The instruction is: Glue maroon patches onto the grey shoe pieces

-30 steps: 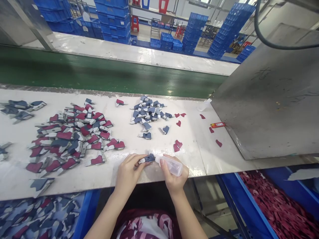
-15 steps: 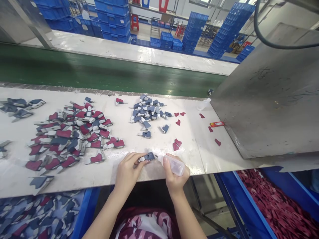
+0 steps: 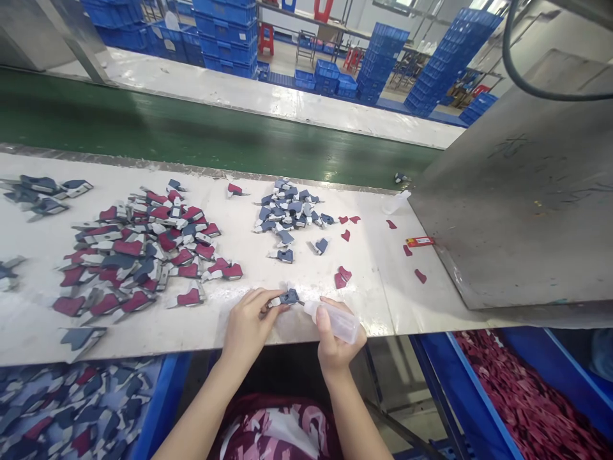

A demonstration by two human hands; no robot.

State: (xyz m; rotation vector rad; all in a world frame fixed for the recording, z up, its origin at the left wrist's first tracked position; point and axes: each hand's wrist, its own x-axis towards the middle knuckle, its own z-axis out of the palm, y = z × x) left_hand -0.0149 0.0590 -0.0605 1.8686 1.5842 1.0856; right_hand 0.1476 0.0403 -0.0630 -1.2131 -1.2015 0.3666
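Note:
Between the fingertips of my left hand (image 3: 253, 317) is a small dark-blue and white plastic part (image 3: 288, 297), held just above the table's front edge. My right hand (image 3: 338, 338) is wrapped round a translucent squeeze bottle (image 3: 341, 323), tilted so that its thin dark nozzle points left at the part. The nozzle tip is at or very near the part's right end; whether it touches I cannot tell. Beyond my hands lies a pile of similar blue parts (image 3: 292, 207). Two red flat pieces (image 3: 341, 277) lie near the bottle.
A large heap of red-faced and blue parts (image 3: 129, 255) covers the left of the white table (image 3: 268, 322). At right are a red-and-yellow cutter (image 3: 420, 241), another bottle (image 3: 396, 202) and a metal panel (image 3: 527, 191). Behind runs a green belt (image 3: 215, 140). Blue bins (image 3: 483, 396) stand below.
The view has shifted slightly. Both hands keep nearly the same pose, with the part still in the left and the bottle nozzle still at it.

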